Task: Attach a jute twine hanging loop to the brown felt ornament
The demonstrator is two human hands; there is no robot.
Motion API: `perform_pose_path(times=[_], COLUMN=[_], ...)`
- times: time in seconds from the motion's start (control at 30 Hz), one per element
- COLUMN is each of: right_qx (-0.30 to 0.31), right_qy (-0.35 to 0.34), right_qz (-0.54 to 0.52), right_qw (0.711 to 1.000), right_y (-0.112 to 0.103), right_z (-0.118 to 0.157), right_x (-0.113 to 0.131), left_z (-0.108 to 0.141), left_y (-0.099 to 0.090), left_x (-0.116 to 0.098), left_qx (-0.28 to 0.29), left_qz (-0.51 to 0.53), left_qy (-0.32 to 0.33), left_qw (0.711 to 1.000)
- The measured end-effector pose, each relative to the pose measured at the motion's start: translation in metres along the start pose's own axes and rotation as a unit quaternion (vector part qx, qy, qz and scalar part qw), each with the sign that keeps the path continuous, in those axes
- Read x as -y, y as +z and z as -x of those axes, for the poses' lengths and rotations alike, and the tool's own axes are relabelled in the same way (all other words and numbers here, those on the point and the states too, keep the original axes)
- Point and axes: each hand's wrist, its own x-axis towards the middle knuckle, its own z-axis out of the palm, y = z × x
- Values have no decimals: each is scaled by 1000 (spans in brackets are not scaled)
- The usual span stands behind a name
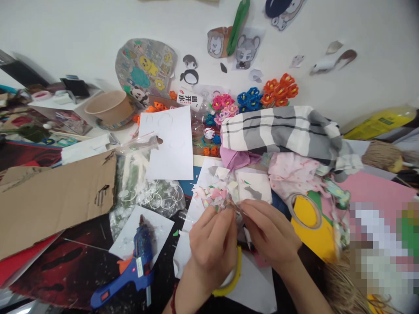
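Note:
In the head view, my left hand (pixel 212 240) and my right hand (pixel 271 231) meet above the desk, fingertips closed in a pinch. What they grip between them is mostly hidden and too small to name. Just beyond the fingers lie cut scraps (pixel 212 192) in pink, white and green. A small white pad (pixel 253 189) with bits on it sits behind my right hand. Under my left hand shows part of a yellow ring (pixel 236 281). To the left, a blue hot glue gun (pixel 140 266) rests partly on a white sheet (pixel 160 224), a red light on its body.
Brown cardboard (pixel 59 200) covers the left side, beside a clear plastic bag (pixel 131 174). Checked cloth (pixel 281 135), a tape roll (pixel 306 211) and twine (pixel 347 279) lie on the right. Beaded flowers (pixel 252 100) stand against the wall, near a round tub (pixel 108 109).

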Motion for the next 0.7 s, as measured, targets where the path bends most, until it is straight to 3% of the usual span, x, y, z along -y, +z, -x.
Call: perform_pose_path(times=[0.3, 0.7], right_qx=[9, 21], right_qy=[-20, -20], right_qz=[-9, -6], right_qw=[1000, 1000], right_y=[-6, -7], right_z=[5, 7], right_x=[0, 5], left_z=[1, 6], left_y=[-5, -6], left_x=[3, 6], left_qx=[9, -48], left_qz=[29, 11], left_qy=[14, 46], left_qw=[999, 998])
